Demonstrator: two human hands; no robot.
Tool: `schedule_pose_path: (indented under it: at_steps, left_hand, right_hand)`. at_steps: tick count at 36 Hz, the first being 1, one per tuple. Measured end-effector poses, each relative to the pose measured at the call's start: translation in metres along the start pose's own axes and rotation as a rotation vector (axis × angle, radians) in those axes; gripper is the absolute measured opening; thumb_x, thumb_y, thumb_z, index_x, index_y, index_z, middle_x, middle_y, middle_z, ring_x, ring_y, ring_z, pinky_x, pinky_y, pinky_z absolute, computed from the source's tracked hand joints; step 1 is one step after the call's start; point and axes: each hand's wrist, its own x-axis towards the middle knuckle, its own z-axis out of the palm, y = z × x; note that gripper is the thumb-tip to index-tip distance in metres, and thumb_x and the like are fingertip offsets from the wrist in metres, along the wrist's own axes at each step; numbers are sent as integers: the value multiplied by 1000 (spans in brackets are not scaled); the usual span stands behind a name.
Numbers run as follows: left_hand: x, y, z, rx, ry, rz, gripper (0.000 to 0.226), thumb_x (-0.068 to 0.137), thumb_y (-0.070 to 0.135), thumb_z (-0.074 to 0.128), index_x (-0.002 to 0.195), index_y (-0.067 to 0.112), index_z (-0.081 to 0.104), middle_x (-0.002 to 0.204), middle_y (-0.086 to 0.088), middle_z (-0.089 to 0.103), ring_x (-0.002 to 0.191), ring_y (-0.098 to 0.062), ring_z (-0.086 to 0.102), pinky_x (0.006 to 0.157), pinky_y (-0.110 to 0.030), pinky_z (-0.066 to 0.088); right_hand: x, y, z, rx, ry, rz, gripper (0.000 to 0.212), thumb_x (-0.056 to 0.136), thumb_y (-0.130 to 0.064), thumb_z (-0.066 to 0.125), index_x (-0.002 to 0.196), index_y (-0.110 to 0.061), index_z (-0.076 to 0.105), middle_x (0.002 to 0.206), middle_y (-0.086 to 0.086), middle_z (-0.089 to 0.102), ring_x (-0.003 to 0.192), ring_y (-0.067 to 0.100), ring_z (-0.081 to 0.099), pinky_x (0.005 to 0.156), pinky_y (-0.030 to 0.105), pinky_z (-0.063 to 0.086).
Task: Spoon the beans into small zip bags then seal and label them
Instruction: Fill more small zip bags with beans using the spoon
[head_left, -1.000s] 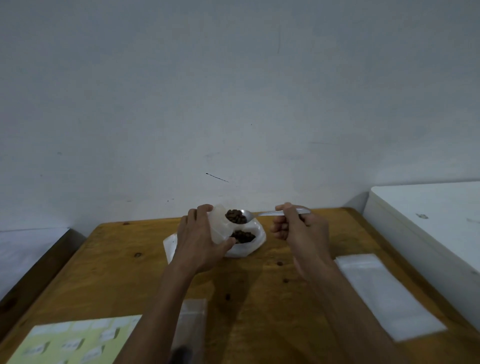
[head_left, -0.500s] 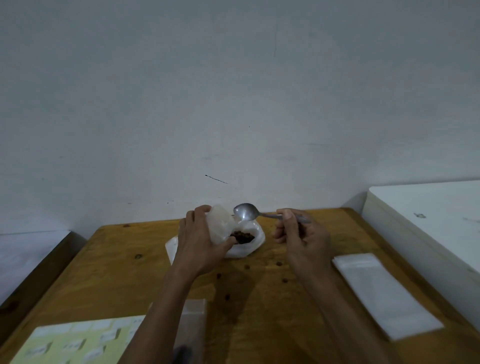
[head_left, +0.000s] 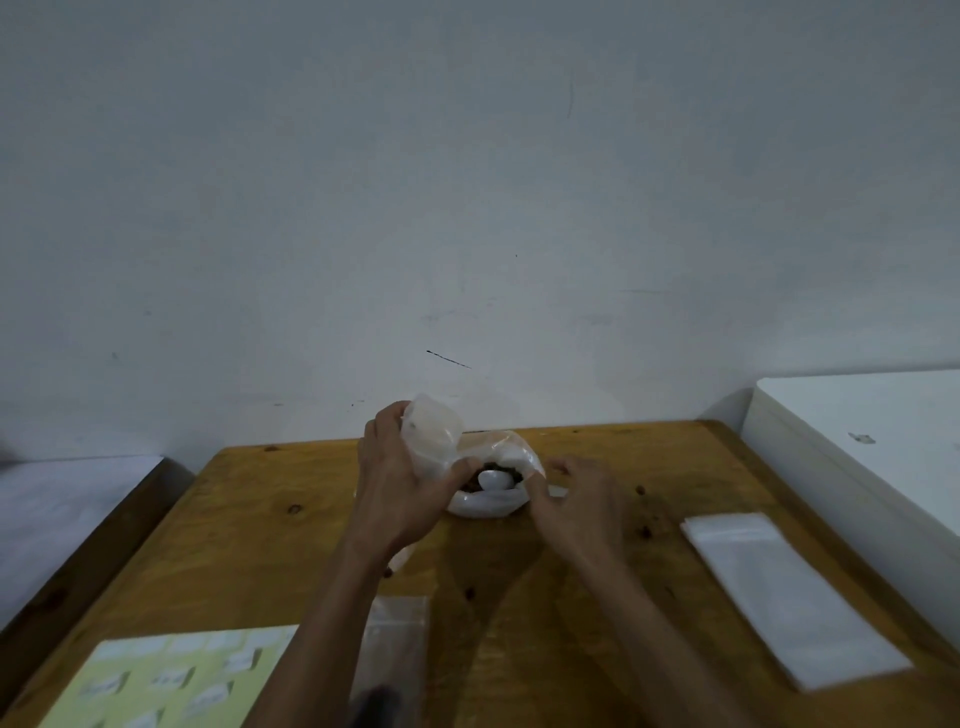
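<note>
1. Our left hand (head_left: 402, 488) curls around a small zip bag (head_left: 434, 434), held upright with its mouth up, above the far-centre wooden table (head_left: 260, 519).
2. Our right hand (head_left: 576, 501) pinches the spoon (head_left: 493, 479), its bowl resting in the beans (head_left: 511, 472); the handle runs rightward.

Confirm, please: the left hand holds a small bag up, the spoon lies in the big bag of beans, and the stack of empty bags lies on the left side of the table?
Not quite. In the head view the stack of empty bags lies on the right side of the table. The rest holds: the left hand holds the small bag up, and the spoon lies in the big bag of beans.
</note>
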Motion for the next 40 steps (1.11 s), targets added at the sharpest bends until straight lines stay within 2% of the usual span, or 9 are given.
schedule_pose_path:
  at_steps: [4,8,11,15,19,22,27,32,40]
  left_hand:
    - [-2,4,-3,-27,12,11,97,70,57,82,145,21,30,130,6,35,120,-16,40,89,-30,42]
    - [-2,11,-5,-42,18,11,95,70,60,80,142,24,29,127,9,33,120,-18,42,90,-35,48]
    - [-3,17,-10,-69,1,7,102,57,66,77,138,26,30,131,6,35,119,-20,44,89,-37,53]
    - [-7,21,-20,-117,-12,-1,111,59,44,92,145,25,24,133,5,35,121,-17,42,91,-33,52]
    - [-11,23,-35,-313,-12,-64,65,79,37,80,133,25,45,122,6,55,112,-13,56,79,-18,50]
    - [-10,24,-44,-465,22,-76,20,89,30,71,104,19,64,97,4,67,94,-13,65,82,-35,57]
    - [-12,28,-52,-653,39,-67,16,88,26,70,83,11,67,80,-2,67,78,-13,62,76,-37,54]
    - [-18,35,-53,-813,-117,-124,26,81,29,69,86,4,63,83,-10,68,84,-22,66,78,-44,57]
    - [-28,42,-47,-856,-195,-169,32,80,23,71,96,-3,72,90,-19,73,86,-30,71,79,-43,61]
  right_hand:
    - [-7,-21,-17,56,43,-181,41,86,-57,62,115,-29,70,116,-8,62,112,12,53,88,29,45]
    - [-16,-57,-32,168,-136,-346,54,77,-71,50,107,-34,74,111,-14,63,108,6,52,86,28,47]
    - [-19,-75,-34,177,-202,-384,34,86,-58,63,102,-31,76,108,-13,64,106,8,53,89,35,48]
    - [-15,-80,-29,180,-81,-441,25,96,-38,62,97,-18,76,98,-4,67,95,14,58,84,41,52]
    - [-10,-76,-33,174,62,-507,25,99,-32,59,96,-14,74,93,-2,66,88,16,59,76,38,52]
    - [-7,-73,-39,166,72,-529,23,99,-30,59,97,-13,74,93,-2,66,87,15,59,74,35,52]
    - [-11,-75,-52,328,-36,-464,20,96,-34,63,95,-18,74,90,-7,70,84,4,62,68,21,52]
    - [-15,-80,-58,703,-360,-202,31,75,-37,79,94,-14,76,88,8,74,79,17,71,64,30,58]
    - [-22,-77,-57,793,-422,-159,16,84,-18,77,93,-5,76,88,8,78,81,24,75,72,42,63]
